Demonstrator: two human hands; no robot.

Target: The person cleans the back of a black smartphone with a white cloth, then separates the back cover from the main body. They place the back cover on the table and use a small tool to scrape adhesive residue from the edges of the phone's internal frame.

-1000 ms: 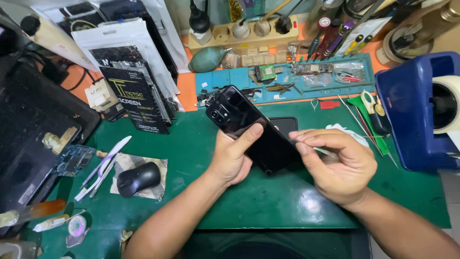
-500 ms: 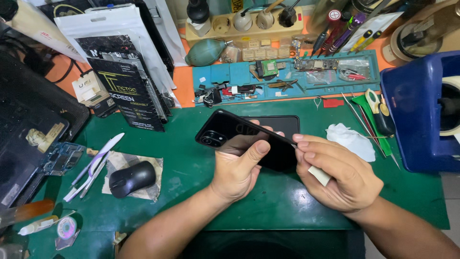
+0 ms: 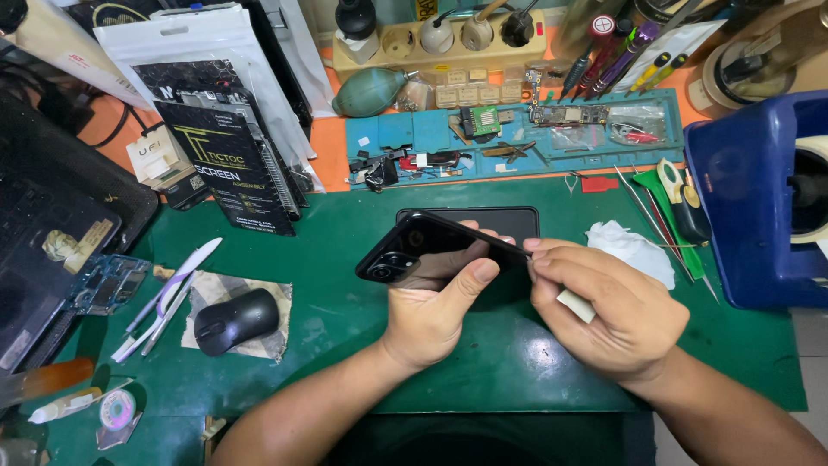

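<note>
Green mat [image 3: 345,233] covers our bench. At far left we see a circuit board [image 3: 108,283], white tweezers [image 3: 168,289], then a black mouse [image 3: 235,319] lying on a scrap of paper [image 3: 274,298]. Our left hand [image 3: 431,315] grips a black phone [image 3: 431,246] from below, thumb curled over its near edge, so the phone tilts above the mat's middle with its camera end pointing left. Our right hand [image 3: 608,311] has its fingers closed around a small white tool [image 3: 575,305], fingertips touching the phone's right end. Beyond lies a white tissue [image 3: 634,246], then a blue box [image 3: 755,198].
</note>
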